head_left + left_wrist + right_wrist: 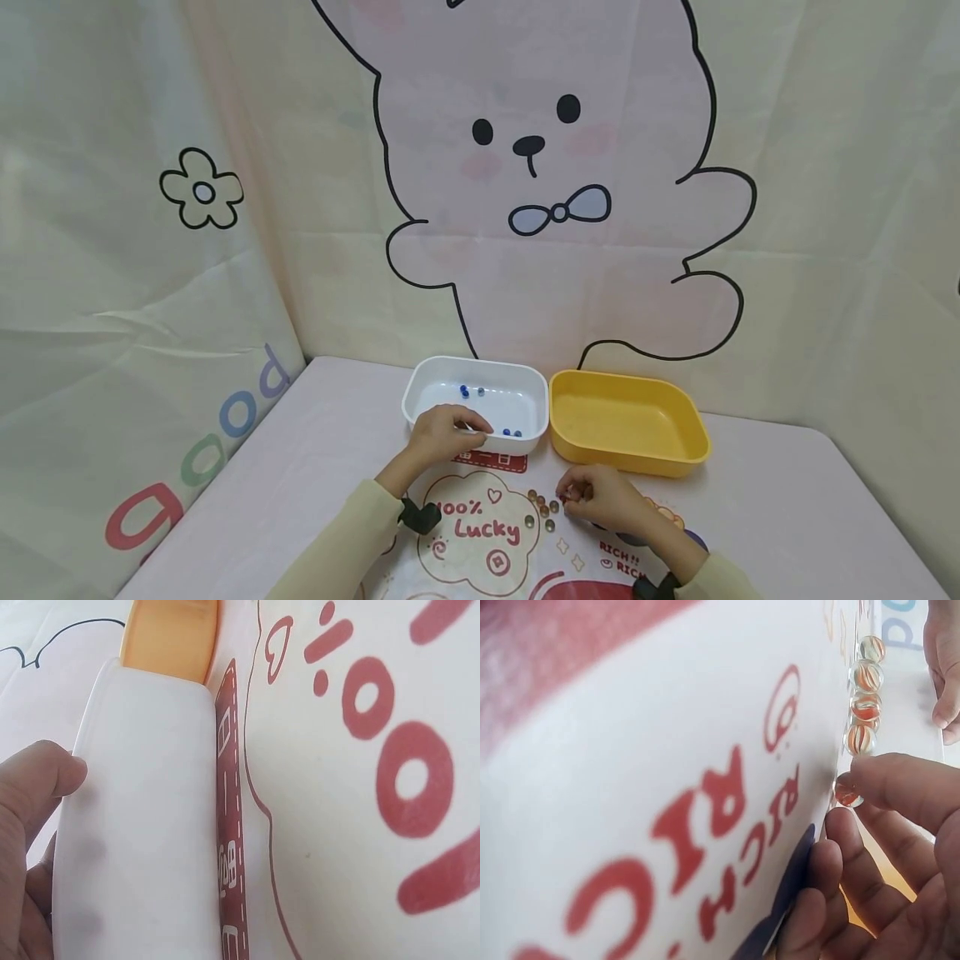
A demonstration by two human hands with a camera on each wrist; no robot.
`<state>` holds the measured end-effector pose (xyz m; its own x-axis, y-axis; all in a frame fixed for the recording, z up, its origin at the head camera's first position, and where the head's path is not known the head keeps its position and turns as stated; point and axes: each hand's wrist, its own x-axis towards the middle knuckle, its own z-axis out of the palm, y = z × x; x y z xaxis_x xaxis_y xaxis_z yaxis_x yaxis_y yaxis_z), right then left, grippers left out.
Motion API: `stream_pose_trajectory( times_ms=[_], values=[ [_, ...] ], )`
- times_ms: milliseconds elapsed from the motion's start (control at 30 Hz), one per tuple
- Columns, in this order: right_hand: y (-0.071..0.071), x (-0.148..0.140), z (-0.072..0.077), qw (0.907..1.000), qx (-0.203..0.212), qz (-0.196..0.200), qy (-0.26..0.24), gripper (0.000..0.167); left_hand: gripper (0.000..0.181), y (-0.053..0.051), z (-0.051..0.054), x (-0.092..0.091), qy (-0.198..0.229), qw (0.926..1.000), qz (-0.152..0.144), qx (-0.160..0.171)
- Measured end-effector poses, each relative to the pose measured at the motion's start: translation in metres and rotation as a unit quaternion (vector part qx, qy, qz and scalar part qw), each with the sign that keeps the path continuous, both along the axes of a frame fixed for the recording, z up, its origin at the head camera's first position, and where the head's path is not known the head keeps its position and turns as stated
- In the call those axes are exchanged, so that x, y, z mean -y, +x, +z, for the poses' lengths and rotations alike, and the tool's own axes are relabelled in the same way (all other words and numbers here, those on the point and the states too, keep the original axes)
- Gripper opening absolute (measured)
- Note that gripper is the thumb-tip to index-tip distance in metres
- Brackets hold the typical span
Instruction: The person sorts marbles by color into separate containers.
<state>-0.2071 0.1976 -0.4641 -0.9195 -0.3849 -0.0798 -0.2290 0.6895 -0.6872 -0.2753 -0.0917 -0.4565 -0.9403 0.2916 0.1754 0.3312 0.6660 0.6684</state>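
My left hand (pixel 442 429) grips the near rim of a white plastic bin (pixel 420 379), with several small blue marbles (pixel 512 433) lying inside. In the left wrist view, a digit of the left hand (pixel 34 787) bends over the bin's rim, and dark finger shadows show through its wall (pixel 150 825). My right hand (pixel 603 498) is down at the tablecloth, pinching a clear marble with an orange-red swirl (pixel 847 795) between thumb and finger. Several more swirled marbles (pixel 867 676) sit on the cloth just beyond those fingertips.
A yellow plastic bin (pixel 622 454) stands directly right of the white one. The table wears a white cloth (pixel 795 508) printed with red lettering and drawings. Behind the bins hangs a curtain (pixel 555 292) with a cartoon animal. Black bands (pixel 420 517) circle both wrists.
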Motion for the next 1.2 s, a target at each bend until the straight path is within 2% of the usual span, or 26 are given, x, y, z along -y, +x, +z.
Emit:
stream_pose_trajectory(
  times_ms=[400,700,800,933,1200],
  values=[
    [-0.001,0.0,-0.001,0.9999,-0.009,0.007,0.002,0.009,0.007,0.0,0.0,0.0,0.004,1.0,0.001,-0.002],
    [-0.002,-0.001,-0.001,0.9997,0.019,-0.001,-0.015,0.009,0.008,0.002,0.005,0.0,0.008,0.9998,-0.016,-0.001],
    [-0.002,-0.002,-0.001,0.9995,0.026,0.004,-0.02,0.008,0.009,0.002,0.008,0.0,-0.003,0.9996,-0.029,-0.007],
    [-0.003,-0.004,0.002,0.9996,0.01,0.017,-0.022,0.007,0.01,0.004,0.013,-0.002,-0.028,0.9986,-0.04,-0.019],
    [-0.003,-0.007,0.01,0.9991,-0.02,0.02,-0.031,0.005,0.01,0.008,0.02,-0.006,-0.065,0.9969,-0.03,-0.031]
  ],
)
